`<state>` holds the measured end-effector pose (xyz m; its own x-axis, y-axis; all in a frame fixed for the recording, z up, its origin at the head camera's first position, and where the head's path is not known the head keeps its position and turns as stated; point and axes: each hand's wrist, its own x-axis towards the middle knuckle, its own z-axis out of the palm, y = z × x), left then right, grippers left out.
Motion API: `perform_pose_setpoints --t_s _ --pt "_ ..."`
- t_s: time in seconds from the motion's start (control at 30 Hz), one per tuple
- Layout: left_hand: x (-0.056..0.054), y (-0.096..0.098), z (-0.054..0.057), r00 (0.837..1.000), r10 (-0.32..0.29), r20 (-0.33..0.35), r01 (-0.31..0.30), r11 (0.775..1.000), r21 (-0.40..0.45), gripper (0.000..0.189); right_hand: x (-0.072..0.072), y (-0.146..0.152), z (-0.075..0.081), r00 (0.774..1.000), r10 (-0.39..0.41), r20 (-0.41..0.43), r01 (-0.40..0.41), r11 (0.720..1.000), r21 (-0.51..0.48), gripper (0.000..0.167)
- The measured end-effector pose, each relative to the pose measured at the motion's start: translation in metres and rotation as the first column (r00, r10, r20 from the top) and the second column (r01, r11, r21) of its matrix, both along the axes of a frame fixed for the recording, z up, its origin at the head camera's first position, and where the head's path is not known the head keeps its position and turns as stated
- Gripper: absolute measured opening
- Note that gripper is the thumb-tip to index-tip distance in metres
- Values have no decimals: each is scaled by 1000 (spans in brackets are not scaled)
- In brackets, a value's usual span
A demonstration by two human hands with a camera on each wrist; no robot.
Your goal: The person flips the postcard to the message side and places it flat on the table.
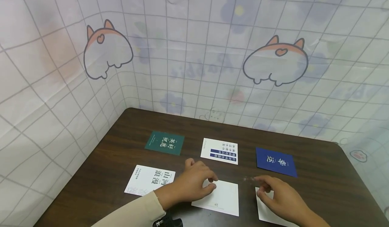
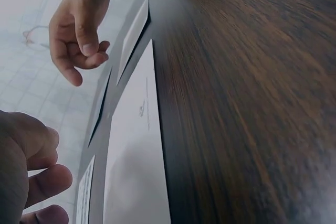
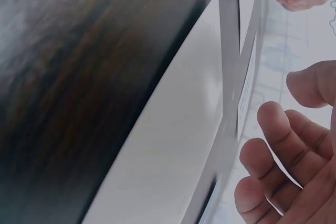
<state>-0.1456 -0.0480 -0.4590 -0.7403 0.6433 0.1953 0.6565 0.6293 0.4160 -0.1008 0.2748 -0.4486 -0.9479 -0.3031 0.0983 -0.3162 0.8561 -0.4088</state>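
My left hand (image 1: 196, 183) hovers at the left edge of a white card (image 1: 223, 198) with small faint print, its fingers loosely bent and holding nothing. Over another white card (image 1: 265, 210) at the right is my right hand (image 1: 281, 198), also loosely curled with nothing in it; part of that card is hidden beneath it. In the left wrist view, the left fingertips (image 2: 50, 182) stand apart from the card below. The right wrist view likewise shows a gap between the right fingertips (image 3: 257, 156) and the white card (image 3: 173, 129).
Behind the hands lie a green card (image 1: 165, 143), a white card with blue bands (image 1: 219, 146) and a blue card (image 1: 276, 161). A white card with dark characters (image 1: 144, 178) is left of my left hand. The brown table (image 1: 100, 186) meets a patterned curtain (image 1: 194, 51).
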Motion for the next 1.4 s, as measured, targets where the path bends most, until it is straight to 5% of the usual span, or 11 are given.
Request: perform_pose_setpoints --t_s 1.03,1.4 --pt "-4 -77 6 993 92 70 -92 996 4 21 -6 -61 -4 1000 -18 -15 18 1000 -5 39" --pt "-4 -94 4 994 101 33 -101 995 8 22 -9 -76 -10 999 19 -35 -20 1000 -5 39"
